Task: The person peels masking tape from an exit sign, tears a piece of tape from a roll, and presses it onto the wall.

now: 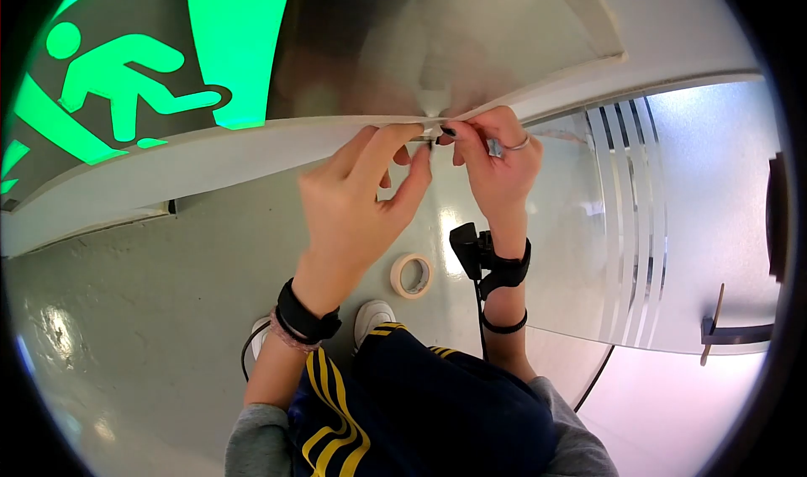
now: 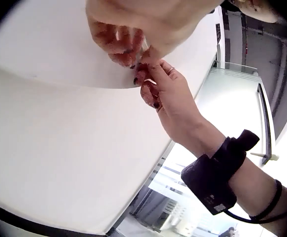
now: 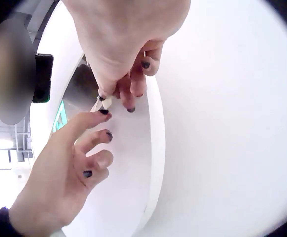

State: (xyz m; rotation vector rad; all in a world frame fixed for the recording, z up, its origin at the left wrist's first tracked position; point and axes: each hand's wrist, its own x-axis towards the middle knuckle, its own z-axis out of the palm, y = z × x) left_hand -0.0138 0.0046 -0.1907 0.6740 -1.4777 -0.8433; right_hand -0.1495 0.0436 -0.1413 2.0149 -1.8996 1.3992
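Note:
A small pale strip sits between the fingertips of the two hands, at the lower edge of a dark glossy panel. From the left, the left hand pinches at the strip with thumb and index finger, its other fingers bent. Opposite it, the right hand, a ring on one finger, pinches the strip with its thumb and fingertips. In the left wrist view the left hand partly hides the strip and meets the right hand. What the strip is made of cannot be told.
A tape roll lies on the floor near the person's shoes. A green running-figure sign is at the upper left. To the right is a striped glass door with a dark handle.

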